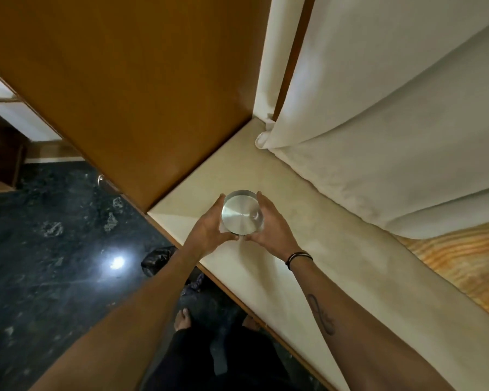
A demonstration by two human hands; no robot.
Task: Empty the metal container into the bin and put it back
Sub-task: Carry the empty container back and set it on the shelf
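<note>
Hands frame the scene from the head view: the left hand (208,225) and the right hand (268,225) are cupped on opposite sides of a round, shiny, brushed-steel metal container (242,213), clamped on it between palms and fingers, with the thumbs nearly meeting at its near edge. The container sits directly between the two hands, equally near to both, its round face turned up towards the camera and its axis roughly upright. It lies over the near corner of a cream-coloured padded ledge (336,249); whether its base touches the ledge or hangs just above it I cannot tell. Nothing shows on the bright metal face, and I cannot tell whether that is a lid or the bare inside. Beyond the fingertips rises a brown wooden panel (124,94); to the right of the right hand hang pale cream curtains (393,122). Below the left forearm, on the dark marbled floor (40,263), lies something black and glossy (157,259), possibly a bin liner.
</note>
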